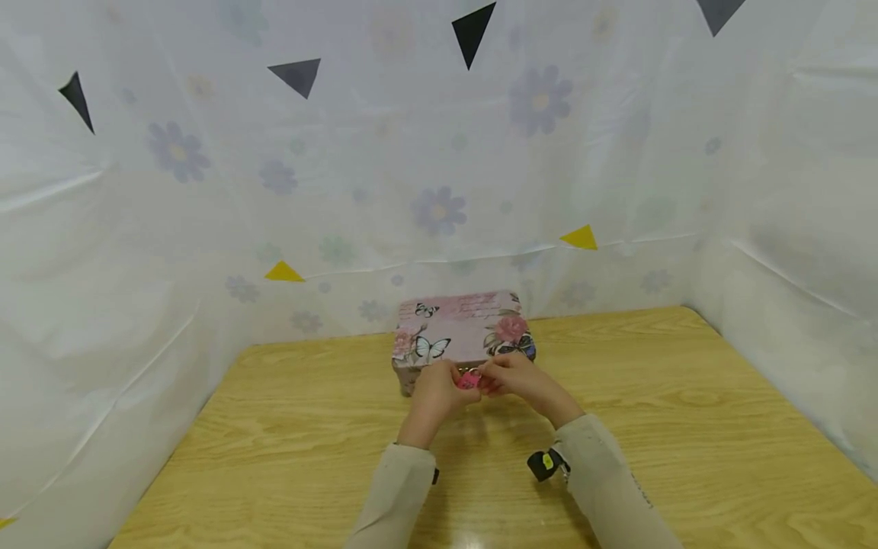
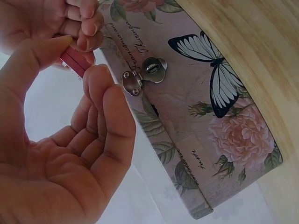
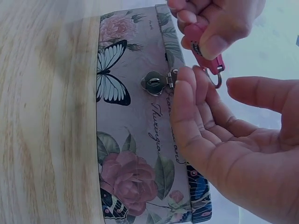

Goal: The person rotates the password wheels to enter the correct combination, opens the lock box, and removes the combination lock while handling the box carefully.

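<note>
A small pink combination padlock with number dials and a metal shackle is held up in front of a flower-and-butterfly box. My left hand pinches its body between thumb and forefinger. Close by the shackle is my right hand, its fingers loosely bent and its thumb apart from them. In the right wrist view, the right fingertips overlap the padlock's lower end. Right beside both hands is the box's metal clasp, lying against the front with its turn-piece showing. The box lid is down.
The box stands near the back edge of a wood-grain table. Behind and at both sides hangs a pale flowered sheet bearing black and yellow triangles. A dark wrist strap shows at the right sleeve.
</note>
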Motion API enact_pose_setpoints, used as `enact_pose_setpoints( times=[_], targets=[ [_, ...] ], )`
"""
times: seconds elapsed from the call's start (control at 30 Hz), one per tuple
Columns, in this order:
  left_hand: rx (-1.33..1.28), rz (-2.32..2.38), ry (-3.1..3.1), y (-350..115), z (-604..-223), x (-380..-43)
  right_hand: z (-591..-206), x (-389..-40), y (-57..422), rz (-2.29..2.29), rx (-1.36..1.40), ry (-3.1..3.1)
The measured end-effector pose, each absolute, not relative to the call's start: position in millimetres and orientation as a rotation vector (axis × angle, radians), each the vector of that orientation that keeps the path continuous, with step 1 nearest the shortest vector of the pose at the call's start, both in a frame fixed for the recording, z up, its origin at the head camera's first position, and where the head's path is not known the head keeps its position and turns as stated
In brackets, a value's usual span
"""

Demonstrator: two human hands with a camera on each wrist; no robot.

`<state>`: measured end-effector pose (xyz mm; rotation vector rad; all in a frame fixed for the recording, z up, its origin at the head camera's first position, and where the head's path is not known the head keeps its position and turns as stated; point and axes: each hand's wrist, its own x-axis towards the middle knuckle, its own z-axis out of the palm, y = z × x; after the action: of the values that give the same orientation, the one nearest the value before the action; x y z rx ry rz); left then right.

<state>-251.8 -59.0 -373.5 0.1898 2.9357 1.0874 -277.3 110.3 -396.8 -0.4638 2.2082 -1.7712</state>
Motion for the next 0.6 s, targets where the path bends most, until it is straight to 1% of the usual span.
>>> enact_pose_setpoints(
  times=[0.3, 0.6],
  targets=[
    [0.183, 1.077, 2.99, -57.9, -376.2, -252.3, -393.0, -275.3, 111.9, -1.774, -0.463, 2.158],
    [0.167, 1.079, 2.968, -54.8, -377.1, -251.5, -388.1, -270.4, 107.4, -1.77, -0.43, 2.265]
  ],
)
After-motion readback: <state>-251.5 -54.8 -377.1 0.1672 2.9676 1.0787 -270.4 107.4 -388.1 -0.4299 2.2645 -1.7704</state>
